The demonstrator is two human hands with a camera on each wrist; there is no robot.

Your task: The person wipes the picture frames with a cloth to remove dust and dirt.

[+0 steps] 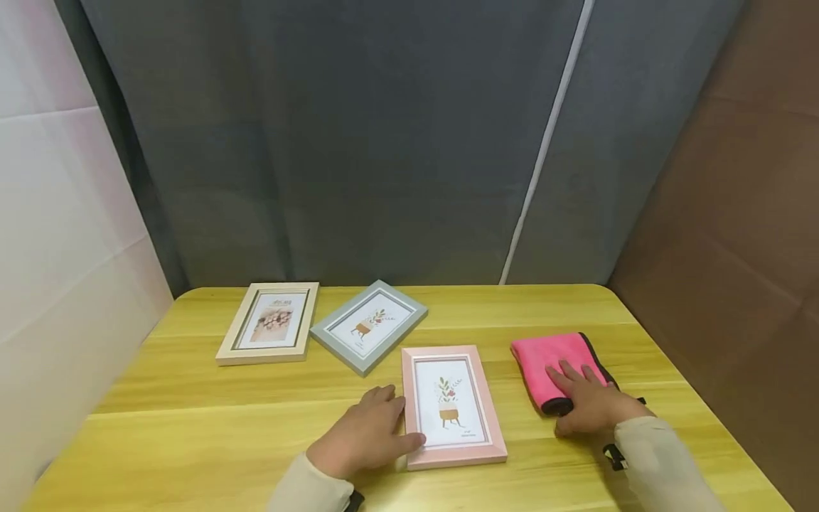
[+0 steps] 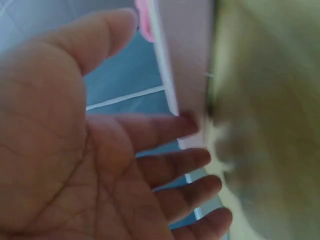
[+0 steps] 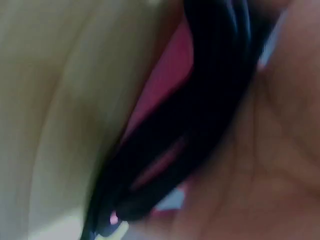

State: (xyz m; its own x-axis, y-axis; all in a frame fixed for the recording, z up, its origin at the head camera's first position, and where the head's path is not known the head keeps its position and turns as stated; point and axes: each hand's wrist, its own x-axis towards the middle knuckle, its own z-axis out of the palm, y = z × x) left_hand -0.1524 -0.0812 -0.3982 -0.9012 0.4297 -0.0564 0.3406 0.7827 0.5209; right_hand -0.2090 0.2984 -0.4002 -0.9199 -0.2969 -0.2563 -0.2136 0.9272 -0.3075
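Observation:
A pink picture frame (image 1: 491,427) with a plant drawing lies face up near the front of the table. At its left side is my left hand (image 1: 365,434), thumb over the lower left corner and fingers stretched along the edge; in the left wrist view the palm (image 2: 60,150) faces the frame's side (image 2: 187,55). My right hand (image 1: 591,402) rests on a folded pink cloth (image 1: 544,359) with black trim, fingers spread over its top and thumb by the near edge. Close up, the cloth's black trim (image 3: 200,110) runs beside the right palm (image 3: 260,165).
Behind the pink frame lie a grey picture frame (image 1: 409,323), turned at an angle, and a cream picture frame (image 1: 233,341) at the left. All are on a yellow wood-grain table (image 1: 192,441). A dark grey curtain (image 1: 384,142) hangs behind, with a brown one (image 1: 736,249) at right.

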